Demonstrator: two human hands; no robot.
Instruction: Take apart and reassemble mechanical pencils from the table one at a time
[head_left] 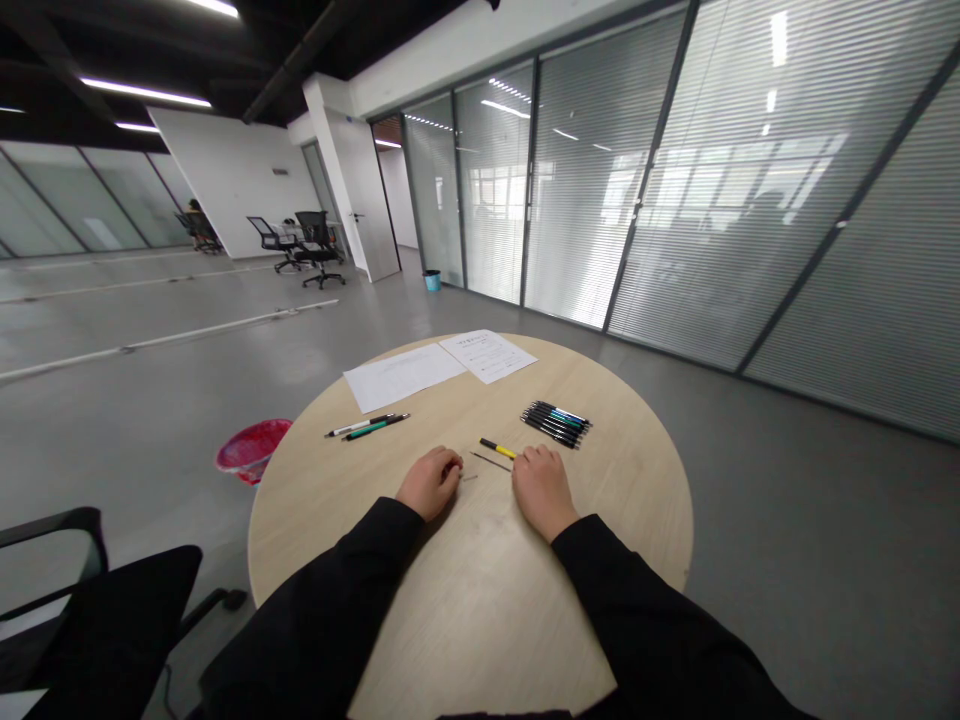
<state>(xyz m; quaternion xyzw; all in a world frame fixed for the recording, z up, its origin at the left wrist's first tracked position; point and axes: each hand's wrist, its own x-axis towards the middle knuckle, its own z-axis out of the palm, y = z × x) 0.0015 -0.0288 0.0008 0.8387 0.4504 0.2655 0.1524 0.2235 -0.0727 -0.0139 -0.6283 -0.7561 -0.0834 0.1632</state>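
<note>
One pale round table (480, 620); two printed sheets (405, 377), far side; left hand (430, 482) and right hand (543, 490), fingers curled, hold indiscernible; pen row (556, 424), right; one yellow-and-black pen (496, 449), mid-table beside right hand; one slim dark rod (489, 461) alongside.

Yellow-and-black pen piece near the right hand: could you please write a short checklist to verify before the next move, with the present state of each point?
1. Yellow-and-black pen piece within reach of the right hand: ok, one end is at its fingers.
2. Right hand's grip on that piece: cannot tell, the hand hides the contact.
3. Thin dark rod in sight: ok, it lies beside the pen piece, partly toward the right hand.
4. Small thin part in sight: ok, it is near the left hand.
5. Left hand free: cannot tell, its fingers are curled.
6. Row of pens apart from both hands: ok, beyond the right hand.
</note>
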